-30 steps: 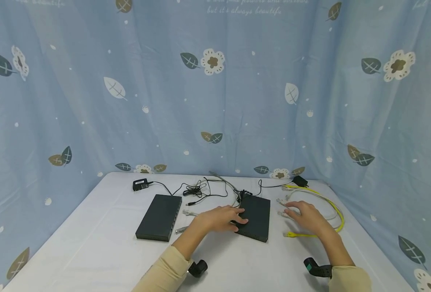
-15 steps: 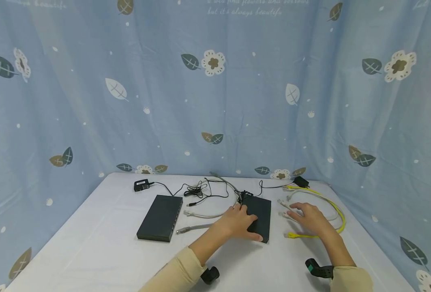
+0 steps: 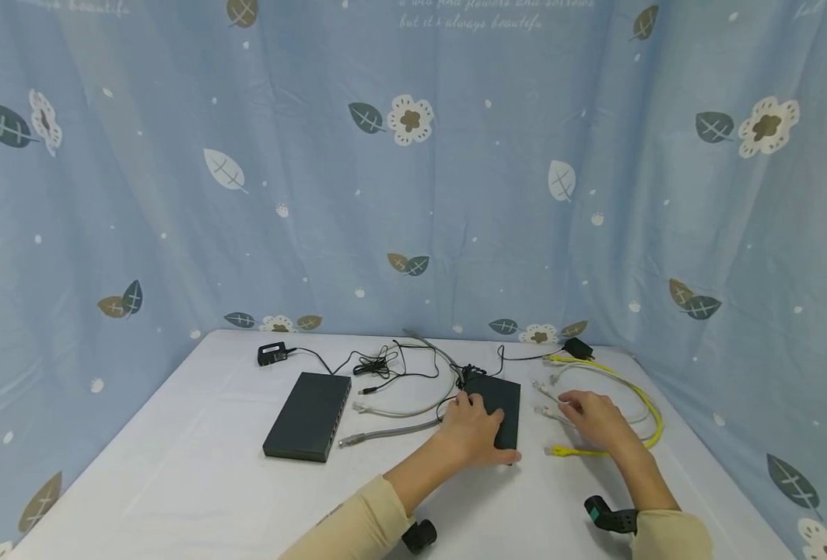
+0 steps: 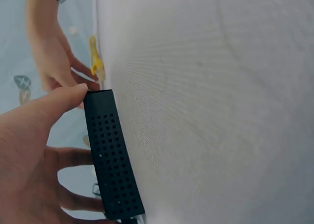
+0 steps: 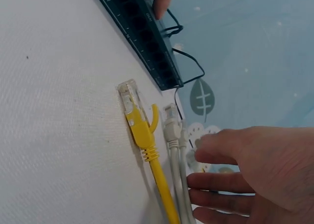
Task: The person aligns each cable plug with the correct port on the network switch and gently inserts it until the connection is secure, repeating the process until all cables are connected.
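My left hand (image 3: 471,437) lies across the right-hand black network switch (image 3: 502,395). In the left wrist view its thumb (image 4: 73,95) presses one corner of the switch, and the other fingers reach over toward the opposite side. A row of ports shows on the switch's side in the right wrist view. My right hand (image 3: 598,421) hovers by the grey network cables (image 5: 174,145), fingers loosely bent and nothing held; whether a fingertip touches a cable is unclear. Beside them lies a yellow network cable (image 5: 142,133) with a clear plug.
A second black network switch (image 3: 308,416) sits to the left. Two grey cables (image 3: 392,432) end between the switches. Behind are a power adapter (image 3: 271,355), its bundled black cord (image 3: 374,365) and another adapter (image 3: 577,348). A patterned blue curtain (image 3: 413,194) encloses the white table (image 3: 196,467).
My left hand has moved right over the right-hand switch, its thumb coming to the switch's near right corner. The grey cables by its wrist are more exposed. The right hand has barely shifted.
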Available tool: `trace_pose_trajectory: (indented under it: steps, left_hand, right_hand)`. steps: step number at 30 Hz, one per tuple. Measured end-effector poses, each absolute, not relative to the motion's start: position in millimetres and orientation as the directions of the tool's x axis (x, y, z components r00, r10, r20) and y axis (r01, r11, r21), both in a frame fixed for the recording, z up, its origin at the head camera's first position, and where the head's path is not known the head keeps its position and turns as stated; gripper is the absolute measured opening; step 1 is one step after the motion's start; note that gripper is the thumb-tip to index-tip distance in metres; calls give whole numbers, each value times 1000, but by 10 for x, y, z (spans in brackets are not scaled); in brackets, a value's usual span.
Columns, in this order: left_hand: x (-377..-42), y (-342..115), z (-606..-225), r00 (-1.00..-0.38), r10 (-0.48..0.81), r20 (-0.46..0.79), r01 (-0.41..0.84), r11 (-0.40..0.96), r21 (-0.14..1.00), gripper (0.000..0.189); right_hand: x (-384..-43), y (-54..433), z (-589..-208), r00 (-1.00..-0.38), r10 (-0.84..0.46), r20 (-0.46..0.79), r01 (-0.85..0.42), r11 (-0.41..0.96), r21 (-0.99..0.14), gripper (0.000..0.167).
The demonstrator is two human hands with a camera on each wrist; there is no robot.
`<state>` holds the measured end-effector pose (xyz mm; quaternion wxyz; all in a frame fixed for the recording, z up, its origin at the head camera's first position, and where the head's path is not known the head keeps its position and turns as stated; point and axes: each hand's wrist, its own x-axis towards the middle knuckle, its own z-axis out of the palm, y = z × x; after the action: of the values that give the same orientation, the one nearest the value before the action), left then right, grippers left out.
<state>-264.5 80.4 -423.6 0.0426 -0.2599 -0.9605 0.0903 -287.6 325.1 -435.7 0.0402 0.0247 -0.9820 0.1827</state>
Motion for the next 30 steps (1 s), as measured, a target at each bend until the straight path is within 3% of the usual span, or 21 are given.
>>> trace_pose_trajectory:
  steps: [20, 30]
  left_hand:
    - [-2823, 639, -4312, -785, 618, 24, 613, 783, -108, 72]
    - [-2866, 487, -4261, -776, 628, -47, 625, 777, 72, 69]
  right_hand:
    - [-2904, 3320, -4432, -991, -15, 131, -62, 928, -366, 25]
    - [-2890, 3320, -4472, -988, 7, 154, -48, 936, -349, 23]
